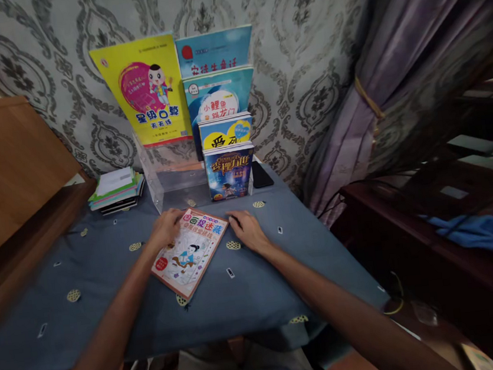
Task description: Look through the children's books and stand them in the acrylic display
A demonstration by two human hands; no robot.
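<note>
A picture book (191, 250) with a white cover, orange edges and a cartoon figure lies slanted on the cloth-covered table (267, 289). My left hand (166, 228) is closed on its upper left edge, fingers curled along the side. At the book's right corner is my right hand (248, 230), its fingers loosely bent and not wrapped around anything; whether the fingertips touch the corner is hard to tell. Behind the book stands a clear acrylic rack (177, 197). It holds a yellow workbook (147, 95) on the left and a dark blue book (230, 175) at the right front.
Behind the dark blue book rise a yellow-and-blue book (226, 132) and blue books (223, 95). A stack of booklets (116, 191) sits left of the rack, a black phone (262, 174) right of it. A wooden panel (13, 170) borders the left; a purple curtain (354, 113) hangs right.
</note>
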